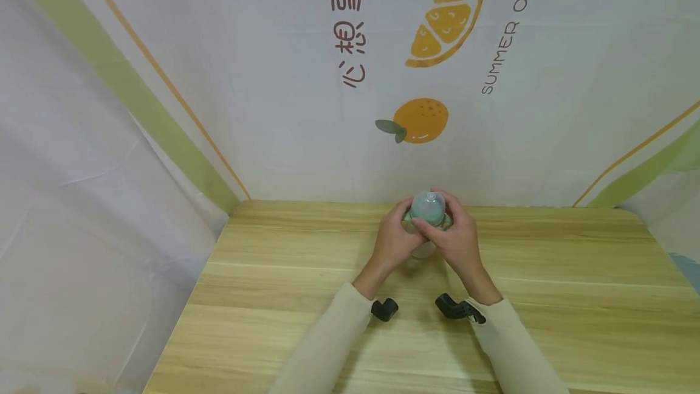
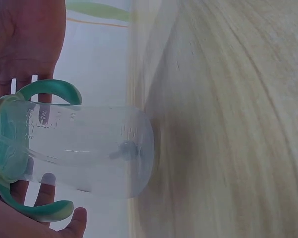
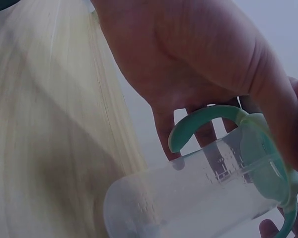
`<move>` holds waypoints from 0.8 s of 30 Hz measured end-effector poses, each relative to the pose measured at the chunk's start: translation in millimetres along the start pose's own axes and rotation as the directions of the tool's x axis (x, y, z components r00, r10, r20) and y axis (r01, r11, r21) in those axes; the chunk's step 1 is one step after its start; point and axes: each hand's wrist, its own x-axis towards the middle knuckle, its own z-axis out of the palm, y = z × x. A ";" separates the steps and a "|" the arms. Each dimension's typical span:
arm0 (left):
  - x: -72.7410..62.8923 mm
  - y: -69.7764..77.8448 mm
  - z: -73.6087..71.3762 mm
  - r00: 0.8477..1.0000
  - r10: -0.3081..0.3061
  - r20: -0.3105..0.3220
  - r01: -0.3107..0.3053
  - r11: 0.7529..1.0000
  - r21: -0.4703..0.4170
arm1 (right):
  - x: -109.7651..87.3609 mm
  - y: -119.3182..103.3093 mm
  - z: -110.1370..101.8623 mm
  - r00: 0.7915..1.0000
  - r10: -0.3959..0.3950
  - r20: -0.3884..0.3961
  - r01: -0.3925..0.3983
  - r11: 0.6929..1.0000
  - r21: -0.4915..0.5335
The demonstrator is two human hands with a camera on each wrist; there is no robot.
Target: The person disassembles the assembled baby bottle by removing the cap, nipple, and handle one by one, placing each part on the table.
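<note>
A clear baby bottle [image 1: 423,252] with a domed transparent cap [image 1: 429,207] is between my two hands near the far side of the table. My left hand [image 1: 395,235] holds its upper part from the left. From the other side my right hand [image 1: 459,233] grips it, thumb across the front just under the cap. Two green curved handles [image 2: 52,89] stick out from the collar. Inside the clear body [image 2: 89,148] a straw ends in a small weight [image 2: 128,150]. In the right wrist view the measuring marks [image 3: 226,171] show; some fingertips lie hidden behind the bottle.
Beneath lies a light wooden table [image 1: 262,321]. A white curtain [image 1: 295,138] printed with oranges and lettering hangs along its back edge. Black wrist mounts [image 1: 385,309] protrude from both cream sleeves [image 1: 328,342].
</note>
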 end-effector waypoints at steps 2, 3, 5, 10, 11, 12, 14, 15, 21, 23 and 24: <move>0.0 0.2 0.0 1.000 -0.001 0.001 0.001 1.000 0.008 | 0.3 -0.3 0.3 1.000 -0.008 0.001 0.008 1.000 -0.008; 0.0 0.2 0.0 1.000 -0.003 0.002 0.003 1.000 0.011 | 0.5 -0.4 0.4 1.000 -0.010 0.001 0.010 1.000 -0.012; 0.2 0.0 0.1 1.000 -0.009 0.007 0.009 1.000 0.016 | 0.8 -0.6 0.5 1.000 -0.011 -0.001 0.011 1.000 -0.020; 0.6 0.2 0.1 1.000 -0.005 0.008 0.005 1.000 0.021 | 1.7 -0.8 0.7 1.000 -0.011 -0.005 0.011 0.999 -0.035; 0.8 0.3 0.0 1.000 -0.005 0.007 0.004 1.000 0.021 | 1.9 -0.8 0.8 1.000 -0.015 -0.005 0.015 0.999 -0.037; 0.9 0.4 -0.1 1.000 -0.004 0.008 0.004 1.000 0.020 | 2.2 -0.7 0.8 1.000 -0.017 -0.005 0.017 0.999 -0.038; 1.3 0.0 -0.1 1.000 -0.003 0.011 0.003 1.000 0.022 | 2.7 -0.6 0.7 1.000 -0.024 -0.004 0.023 0.999 -0.041; 1.6 0.0 -0.2 1.000 -0.004 0.013 0.004 1.000 0.024 | 2.9 -0.6 0.6 1.000 -0.026 -0.004 0.026 0.999 -0.043; 2.9 -0.2 -0.2 1.000 -0.006 0.021 0.005 0.999 0.048 | 2.7 -2.0 0.1 1.000 -0.028 -0.006 0.027 0.998 -0.064; 3.1 -0.5 0.0 1.000 -0.005 0.021 0.004 0.998 0.057 | 2.5 -2.6 -0.1 1.000 -0.027 -0.006 0.026 0.997 -0.070; 3.1 -0.8 0.1 1.000 -0.006 0.021 0.004 0.998 0.056 | 2.5 -2.7 -0.2 1.000 -0.025 -0.007 0.025 0.997 -0.070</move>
